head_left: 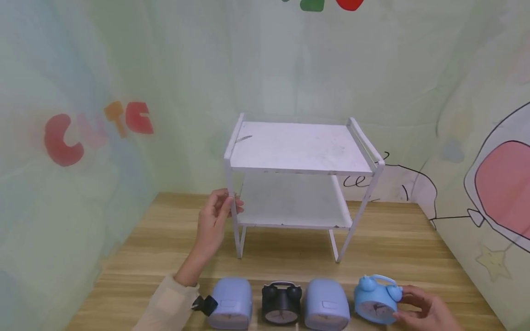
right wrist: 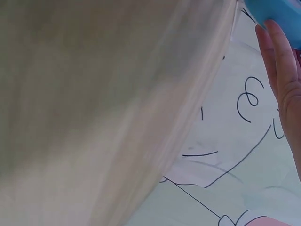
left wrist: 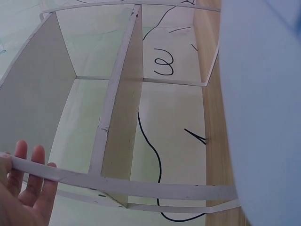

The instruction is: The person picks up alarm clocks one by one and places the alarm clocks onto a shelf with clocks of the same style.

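My left hand (head_left: 213, 223) grips the front left post of a white two-tier shelf (head_left: 298, 147), thumb and fingers around the metal. The left wrist view shows these fingers (left wrist: 34, 188) curled at the white bar. At the lower right, my right hand (head_left: 426, 310) holds a light blue twin-bell alarm clock (head_left: 376, 303) by its right side, thumb low near the dial. In the right wrist view only part of that blue clock (right wrist: 280, 19) appears, at the fingertips. The clock stands at the right end of a row in front of the shelf.
Left of the blue clock stand a rounded lavender clock (head_left: 327, 301), a black twin-bell alarm clock (head_left: 281, 305) and another lavender clock (head_left: 232, 299). They sit on a wood-grain table (head_left: 174, 239). Printed cloth walls (head_left: 186, 92) enclose the back and sides.
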Available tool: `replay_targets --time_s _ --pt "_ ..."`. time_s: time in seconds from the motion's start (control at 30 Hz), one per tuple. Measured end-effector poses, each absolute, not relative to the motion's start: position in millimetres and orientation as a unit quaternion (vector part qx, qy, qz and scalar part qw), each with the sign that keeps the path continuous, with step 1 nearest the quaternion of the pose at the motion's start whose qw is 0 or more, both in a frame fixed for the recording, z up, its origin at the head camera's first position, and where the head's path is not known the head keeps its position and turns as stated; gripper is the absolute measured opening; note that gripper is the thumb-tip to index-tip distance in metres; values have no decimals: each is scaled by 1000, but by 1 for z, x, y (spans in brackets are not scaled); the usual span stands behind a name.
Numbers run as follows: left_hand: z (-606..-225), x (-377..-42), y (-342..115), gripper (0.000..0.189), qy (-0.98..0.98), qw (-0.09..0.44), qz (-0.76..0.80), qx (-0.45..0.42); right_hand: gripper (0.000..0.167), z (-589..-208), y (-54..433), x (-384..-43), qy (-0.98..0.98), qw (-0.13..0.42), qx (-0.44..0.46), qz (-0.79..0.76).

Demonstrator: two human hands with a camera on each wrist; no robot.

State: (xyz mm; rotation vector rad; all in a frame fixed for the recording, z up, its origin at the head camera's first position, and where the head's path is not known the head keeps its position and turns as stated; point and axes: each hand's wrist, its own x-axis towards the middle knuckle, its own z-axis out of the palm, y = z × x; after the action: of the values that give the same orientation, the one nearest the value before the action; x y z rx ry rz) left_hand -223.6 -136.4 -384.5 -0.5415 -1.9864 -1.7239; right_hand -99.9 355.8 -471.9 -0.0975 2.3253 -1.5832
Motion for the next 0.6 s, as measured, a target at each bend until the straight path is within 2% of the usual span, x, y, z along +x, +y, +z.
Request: replay_targets --time_s 0.1,0.23,0.43,0.6 --pt "-385 -224 -136 22 -721 225 -626 -195 48 -469 357 -101 822 133 -74 -549" --pt "-385 -224 -138 21 -722 227 -624 -193 34 -467 355 -105 813 64 -173 -552" --pt "-384 -225 -137 21 -714 225 -633 -198 38 -454 350 -109 812 2 -225 -539" --pt "-385 -225 -137 18 -710 228 -635 -200 43 -432 342 -115 790 2 -250 -560"
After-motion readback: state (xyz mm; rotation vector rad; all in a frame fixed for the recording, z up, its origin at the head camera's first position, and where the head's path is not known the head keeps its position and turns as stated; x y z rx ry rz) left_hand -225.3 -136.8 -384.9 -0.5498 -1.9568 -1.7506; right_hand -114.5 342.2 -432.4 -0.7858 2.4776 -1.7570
